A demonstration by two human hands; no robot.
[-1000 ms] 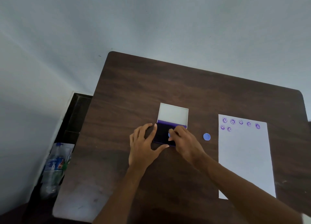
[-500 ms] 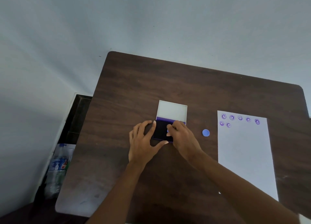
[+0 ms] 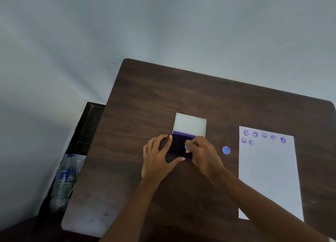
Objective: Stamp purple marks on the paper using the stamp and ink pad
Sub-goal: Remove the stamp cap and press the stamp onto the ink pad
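An open ink pad (image 3: pixel 177 145) lies mid-table, its dark purple pad facing up and its white lid (image 3: pixel 190 124) folded back behind it. My left hand (image 3: pixel 157 157) rests on the pad's left edge, thumb along its near edge, holding it steady. My right hand (image 3: pixel 203 153) pinches a small blue stamp (image 3: pixel 186 147) down against the pad; most of the stamp is hidden by my fingers. A white paper (image 3: pixel 269 172) lies to the right, with several purple smiley marks (image 3: pixel 264 135) along its far end.
A round blue cap (image 3: pixel 226 150) lies on the dark wooden table (image 3: pixel 181 96) between the ink pad and the paper. Left of the table, on the floor, stand plastic bottles (image 3: pixel 65 180). A pale wall rises behind.
Both hands stay at the ink pad, the right one still pressing the stamp on it. The whole scene shifts slightly in the frame as my head moves.
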